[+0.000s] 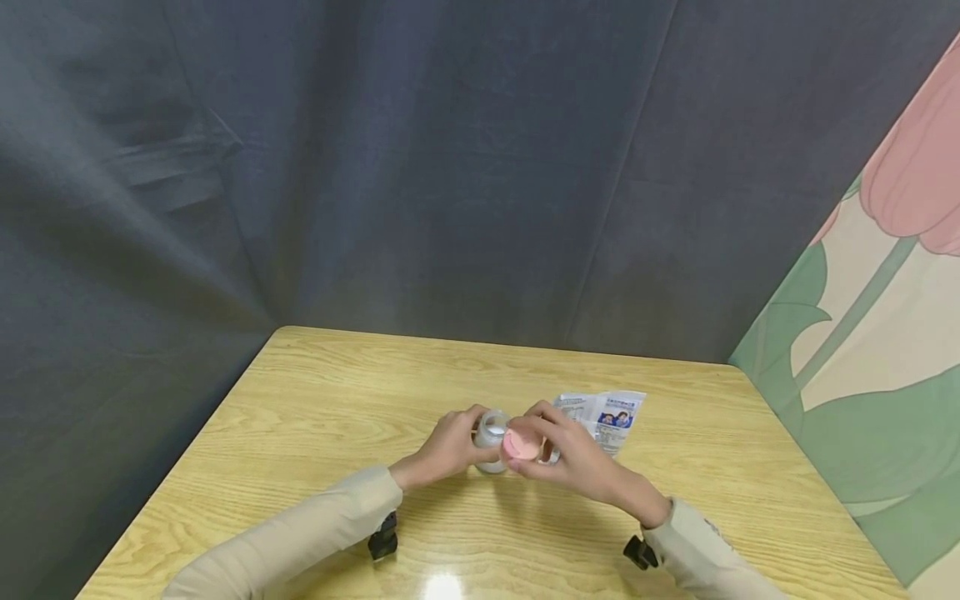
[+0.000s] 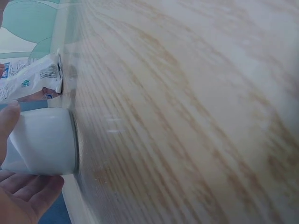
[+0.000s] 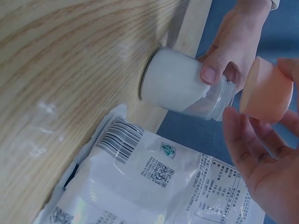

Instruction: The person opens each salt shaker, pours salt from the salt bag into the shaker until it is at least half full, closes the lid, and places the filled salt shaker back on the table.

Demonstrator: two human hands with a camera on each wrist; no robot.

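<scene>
A clear screw-neck jar, mostly filled with something white, stands on the table. My left hand grips it from the side, thumb and fingers around it. The jar's mouth is uncovered in the head view. Just beside that mouth, my right hand holds a pink cap between thumb and fingers, tilted and apart from the jar. A white printed packet with a barcode stands next to the jar, partly behind my right hand in the head view. Its opening cannot be made out.
The wooden table has its far edge against a dark curtain. A wall hanging with a tulip pattern runs along the right side. Dark straps with small devices sit at both wrists.
</scene>
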